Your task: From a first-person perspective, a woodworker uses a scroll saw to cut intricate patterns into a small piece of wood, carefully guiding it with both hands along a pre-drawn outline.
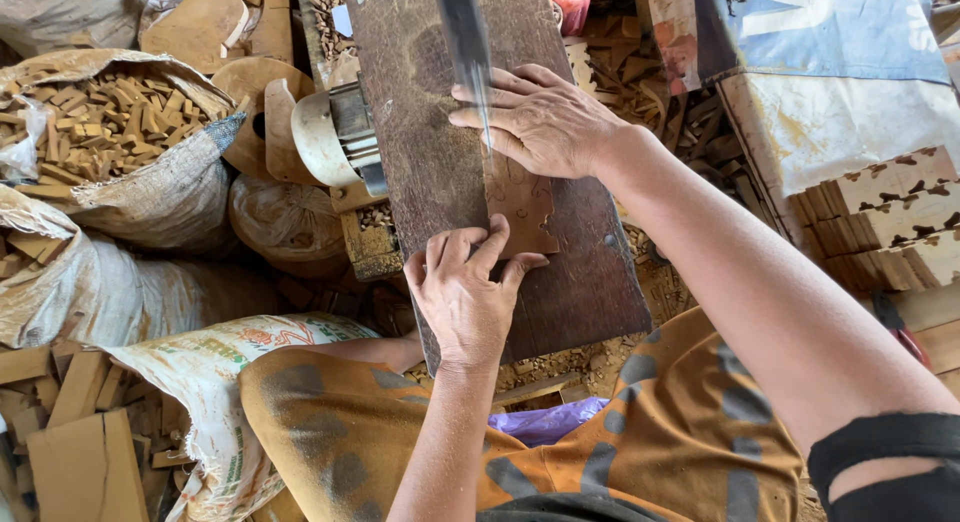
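Observation:
A thin brown wooden piece (522, 204) with a wavy cut edge lies flat on a dark wooden saw table (590, 282). A narrow vertical saw blade (468, 52) comes down into the piece near its top. My left hand (462, 294) presses the near edge of the piece with thumb and fingers. My right hand (540, 117) lies flat over the far end of the piece, fingers spread beside the blade. Part of the piece is hidden under my right palm.
Sacks of small wooden blocks (100, 122) stand at the left. A sack with larger wood offcuts (90, 432) is at lower left. Stacked cut wooden shapes (890, 217) sit at the right. A motor housing (335, 132) adjoins the table's left edge.

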